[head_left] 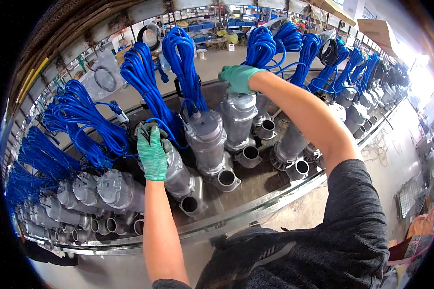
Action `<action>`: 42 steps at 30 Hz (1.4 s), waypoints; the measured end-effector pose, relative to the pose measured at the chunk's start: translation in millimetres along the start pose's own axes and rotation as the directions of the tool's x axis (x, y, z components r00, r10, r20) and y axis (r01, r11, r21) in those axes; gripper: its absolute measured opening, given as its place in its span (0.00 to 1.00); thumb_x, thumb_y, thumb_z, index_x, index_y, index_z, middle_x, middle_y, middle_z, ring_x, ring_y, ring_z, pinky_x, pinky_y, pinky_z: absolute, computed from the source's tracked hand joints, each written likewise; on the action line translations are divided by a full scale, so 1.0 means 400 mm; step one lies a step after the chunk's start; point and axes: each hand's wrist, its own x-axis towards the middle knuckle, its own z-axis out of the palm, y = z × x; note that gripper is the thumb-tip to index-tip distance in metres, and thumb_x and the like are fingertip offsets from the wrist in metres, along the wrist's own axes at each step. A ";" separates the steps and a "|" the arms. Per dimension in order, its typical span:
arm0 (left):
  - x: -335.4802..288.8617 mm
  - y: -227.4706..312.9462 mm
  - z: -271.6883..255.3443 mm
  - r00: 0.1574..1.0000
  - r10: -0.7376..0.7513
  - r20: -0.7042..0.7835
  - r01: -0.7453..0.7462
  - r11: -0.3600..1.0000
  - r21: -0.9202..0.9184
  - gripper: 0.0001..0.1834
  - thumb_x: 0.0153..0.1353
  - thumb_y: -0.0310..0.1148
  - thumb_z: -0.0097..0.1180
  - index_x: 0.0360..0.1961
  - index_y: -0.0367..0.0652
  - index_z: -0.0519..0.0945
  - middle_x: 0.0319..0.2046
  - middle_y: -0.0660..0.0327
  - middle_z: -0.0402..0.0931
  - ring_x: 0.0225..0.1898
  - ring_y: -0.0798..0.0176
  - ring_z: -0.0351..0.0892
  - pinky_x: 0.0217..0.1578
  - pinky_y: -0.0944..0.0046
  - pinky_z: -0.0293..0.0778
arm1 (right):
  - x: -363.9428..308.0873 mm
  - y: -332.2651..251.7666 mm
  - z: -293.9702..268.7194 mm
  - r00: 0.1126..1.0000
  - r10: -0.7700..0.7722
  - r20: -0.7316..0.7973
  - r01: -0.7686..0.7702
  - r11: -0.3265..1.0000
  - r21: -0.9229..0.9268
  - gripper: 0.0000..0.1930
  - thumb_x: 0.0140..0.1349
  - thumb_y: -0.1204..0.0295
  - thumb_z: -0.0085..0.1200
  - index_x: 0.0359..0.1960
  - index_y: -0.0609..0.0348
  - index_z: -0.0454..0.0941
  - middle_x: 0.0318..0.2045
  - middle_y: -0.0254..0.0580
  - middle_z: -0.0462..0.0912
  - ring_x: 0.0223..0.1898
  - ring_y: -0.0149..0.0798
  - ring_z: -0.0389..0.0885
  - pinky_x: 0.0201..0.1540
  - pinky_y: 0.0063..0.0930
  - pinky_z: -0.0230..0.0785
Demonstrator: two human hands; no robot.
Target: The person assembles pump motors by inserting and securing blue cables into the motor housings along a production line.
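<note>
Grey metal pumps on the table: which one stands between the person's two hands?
The pump whose top no hand covers; the left hand is at the top of its left neighbour, the right hand at that of its right neighbour.

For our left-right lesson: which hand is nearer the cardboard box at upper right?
Right. The right hand is left of and below the box in view; the left hand is farther left and lower.

The hands (153, 154) are gloved green; cables (188, 79) vivid blue; housings (205, 132) silver-grey; shirt (357, 202) mottled charcoal.
</note>
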 end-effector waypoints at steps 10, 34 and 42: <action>-0.007 0.022 0.019 0.999 -0.020 -0.038 0.024 0.996 0.086 0.06 0.75 0.34 0.53 0.45 0.45 0.76 0.26 0.65 0.77 0.19 0.76 0.68 0.18 0.76 0.62 | 0.027 -0.018 0.043 0.992 0.106 -0.076 -0.099 0.991 0.087 0.14 0.63 0.69 0.55 0.48 0.59 0.84 0.50 0.56 0.85 0.53 0.57 0.83 0.55 0.48 0.76; -0.008 0.035 0.019 0.998 -0.044 -0.055 0.049 0.996 0.079 0.04 0.75 0.34 0.52 0.45 0.47 0.76 0.25 0.65 0.76 0.17 0.75 0.66 0.17 0.74 0.62 | 0.090 -0.012 0.166 0.889 0.449 -0.089 -0.367 0.816 0.447 0.22 0.67 0.62 0.50 0.57 0.62 0.75 0.51 0.61 0.84 0.53 0.62 0.83 0.55 0.50 0.75; -0.001 0.015 0.009 0.999 0.001 -0.037 0.001 0.998 0.066 0.05 0.75 0.34 0.52 0.44 0.47 0.76 0.25 0.66 0.76 0.17 0.75 0.66 0.17 0.74 0.62 | 0.009 0.029 0.049 1.000 0.006 -0.006 -0.006 0.998 0.056 0.23 0.68 0.61 0.53 0.61 0.56 0.75 0.59 0.55 0.79 0.58 0.59 0.79 0.62 0.48 0.71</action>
